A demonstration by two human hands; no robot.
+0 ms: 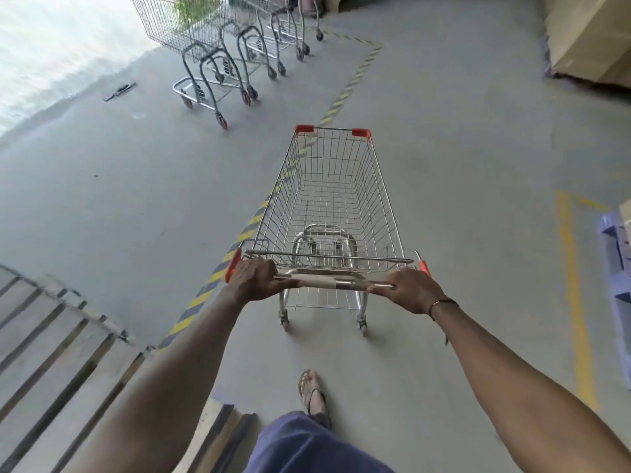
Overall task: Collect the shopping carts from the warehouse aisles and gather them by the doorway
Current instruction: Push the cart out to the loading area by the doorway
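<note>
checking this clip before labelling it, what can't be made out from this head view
- Parked carts: tops cut off by the upper edge; the count of nested carts is unclear.
- Green item in one parked basket: blurred and cropped.
- Doorway area: washed out by glare.
- Pushed cart: front wheels hidden under its basket.
- Left hand and right hand: fingers wrap under the handle, so the grip underneath is hidden.

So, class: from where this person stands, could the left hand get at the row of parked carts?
Probably not yet: the left hand grips the cart handle, and open floor separates it from the parked carts.
</note>
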